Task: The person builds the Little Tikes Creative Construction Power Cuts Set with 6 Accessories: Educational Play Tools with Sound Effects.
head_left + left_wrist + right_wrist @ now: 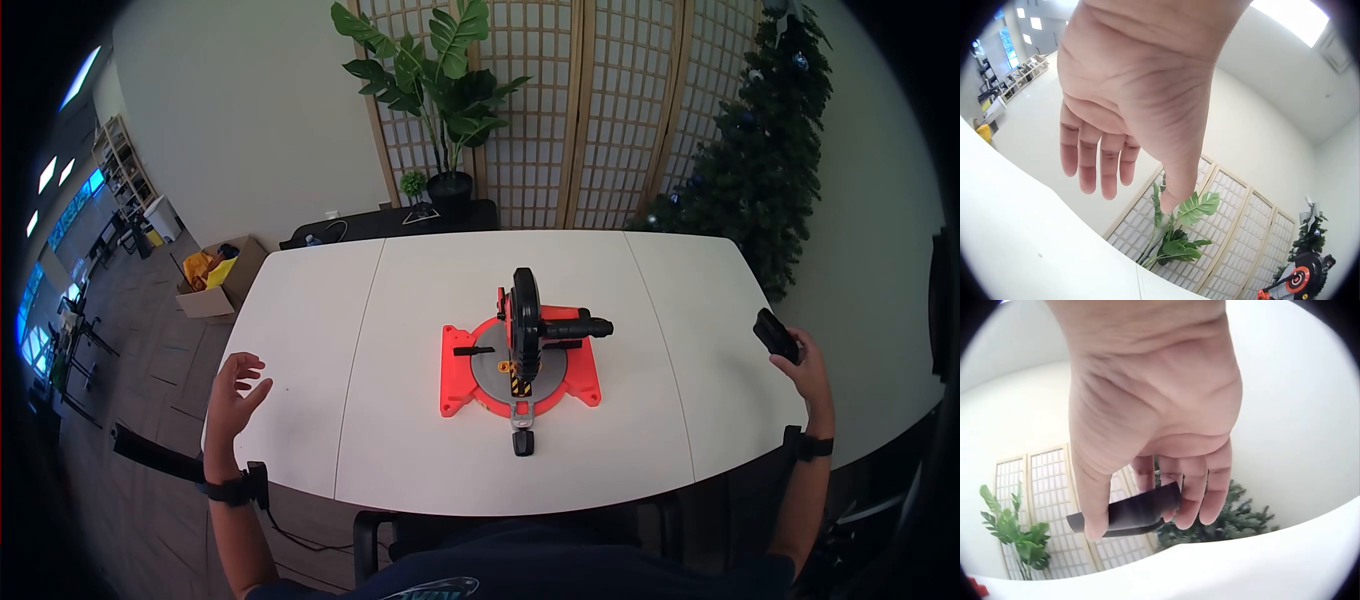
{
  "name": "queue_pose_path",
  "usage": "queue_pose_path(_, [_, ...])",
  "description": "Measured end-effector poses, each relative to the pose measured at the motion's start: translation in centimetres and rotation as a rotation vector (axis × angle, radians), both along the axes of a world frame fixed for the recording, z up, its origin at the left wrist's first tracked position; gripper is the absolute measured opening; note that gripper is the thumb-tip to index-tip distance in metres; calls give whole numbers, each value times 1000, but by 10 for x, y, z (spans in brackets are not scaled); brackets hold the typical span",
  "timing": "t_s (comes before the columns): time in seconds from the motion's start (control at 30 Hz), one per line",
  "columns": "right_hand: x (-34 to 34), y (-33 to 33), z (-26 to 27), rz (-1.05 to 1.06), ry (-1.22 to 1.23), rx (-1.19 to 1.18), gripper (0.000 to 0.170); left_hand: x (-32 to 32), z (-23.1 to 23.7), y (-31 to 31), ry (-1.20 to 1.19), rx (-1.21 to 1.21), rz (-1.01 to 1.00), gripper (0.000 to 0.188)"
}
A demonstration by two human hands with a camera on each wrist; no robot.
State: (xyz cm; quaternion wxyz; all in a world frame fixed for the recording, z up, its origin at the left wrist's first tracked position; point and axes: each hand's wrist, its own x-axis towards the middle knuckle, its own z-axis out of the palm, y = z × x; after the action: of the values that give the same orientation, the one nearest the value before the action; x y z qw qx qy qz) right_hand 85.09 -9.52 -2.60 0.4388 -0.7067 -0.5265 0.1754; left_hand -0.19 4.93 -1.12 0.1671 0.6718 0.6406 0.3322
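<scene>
A red and black miter saw point(522, 350) stands mid-table, its black handle pointing right and its round grey base on a red frame. My left hand point(238, 395) hovers by the table's left edge, holding nothing; the left wrist view shows the palm point(1141, 81) with fingers loosely extended. Over on the right side, my right hand point(808, 370) pinches a small black rectangular object point(776, 336) between thumb and fingers. Seen in the right wrist view, the black object point(1141, 509) is slab-like with a smooth face, held above the table; its exact kind I cannot tell.
The white table point(400, 440) has seams and a curved front edge. Behind it are a potted plant point(450, 90), a folding screen point(620, 110) and a decorated Christmas tree point(760, 150). A cardboard box point(240, 275) sits on the floor at left. Black bands circle both wrists.
</scene>
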Motion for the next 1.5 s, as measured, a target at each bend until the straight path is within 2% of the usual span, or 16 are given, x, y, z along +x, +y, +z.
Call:
queue_pose_path(0.1, [-36,21,20,141,-39,118,59,25,19,2,2,37,-72,38])
queue_pose_path(0.27, [-113,44,66,286,-11,106,59,59,41,12,-47,105,-186,17])
queue_pose_path(0.4, [-166,54,94,379,-42,95,60,92,64,13,-40,162,-264,13])
queue_pose_path(0.57, [-214,60,119,529,-22,117,59,134,89,13,0,274,-484,23])
queue_pose_path(0.83, [-260,65,145,668,11,126,59,192,120,12,9,288,-673,29])
queue_pose_path(0.87, [-263,66,147,697,20,119,59,194,123,12,77,312,-708,39])
queue_pose_path(0.9, [-266,67,149,726,30,112,60,201,126,10,78,313,-709,39])
queue_pose_path(0.97, [-273,69,155,756,31,117,61,216,133,6,72,353,-744,49])
queue_pose_path(1.0, [-277,69,158,786,32,123,62,217,134,9,74,371,-789,63])
queue_pose_path(1.1, [-290,68,162,836,76,181,65,234,144,1,34,364,-844,72])
queue_pose_path(1.13, [-292,68,163,836,76,181,65,237,143,2,6,370,-872,83])
queue_pose_path(1.23, [-299,68,167,876,80,201,65,252,154,-11,-54,314,-914,89])
queue_pose_path(1.33, [-307,66,174,906,114,225,65,262,164,-20,-54,272,-907,84])
queue_pose_path(1.37, [-308,64,179,860,158,148,70,265,165,-21,-46,278,-905,78])
queue_pose_path(1.4, [-310,63,181,812,201,72,76,268,160,-20,-165,258,-912,72])
queue_pose_path(1.5, [-315,60,187,806,277,120,76,267,171,-26,-187,166,-834,75])
